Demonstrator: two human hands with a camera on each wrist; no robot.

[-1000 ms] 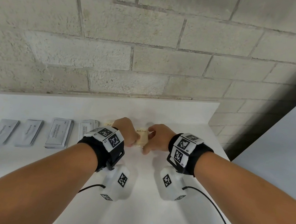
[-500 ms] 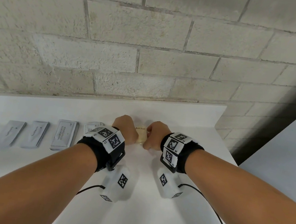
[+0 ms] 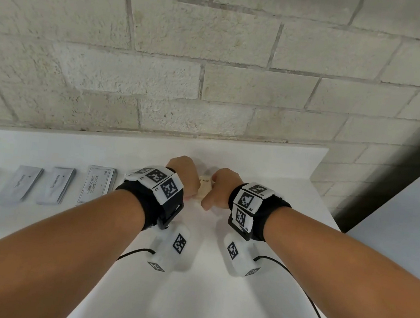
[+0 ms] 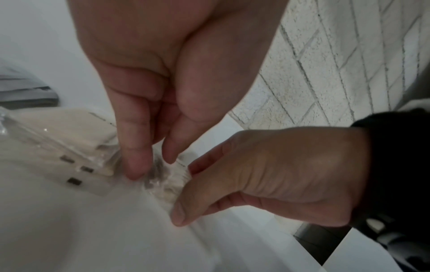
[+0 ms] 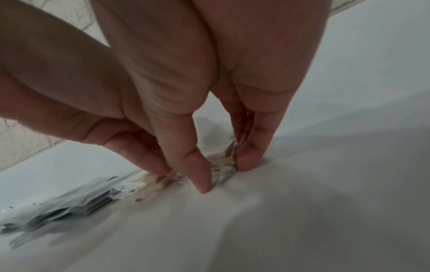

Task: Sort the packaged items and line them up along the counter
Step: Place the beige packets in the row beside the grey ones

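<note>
A beige soap packet [image 3: 203, 188] in clear wrap lies on the white counter [image 3: 211, 305] between my two hands. My left hand [image 3: 184, 179] pinches its left end, and its fingertips [image 4: 142, 165] press on the crinkled wrap [image 4: 163, 178]. My right hand [image 3: 219, 190] pinches the right end; thumb and fingers [image 5: 250, 158] straddle the packet [image 5: 221, 168]. More beige packets [image 4: 58, 145] lie stacked just left of it. The hands hide most of the packet in the head view.
A row lies along the counter to the left: a shampoo-with-conditioner packet [image 3: 97, 184] and two grey toothpaste packets [image 3: 56, 185] [image 3: 20, 184]. A block wall [image 3: 214, 79] stands behind. The counter ends at the right [image 3: 329, 214].
Both hands stay on the soap packet. They have drawn a little closer together and edged slightly toward the wall.
</note>
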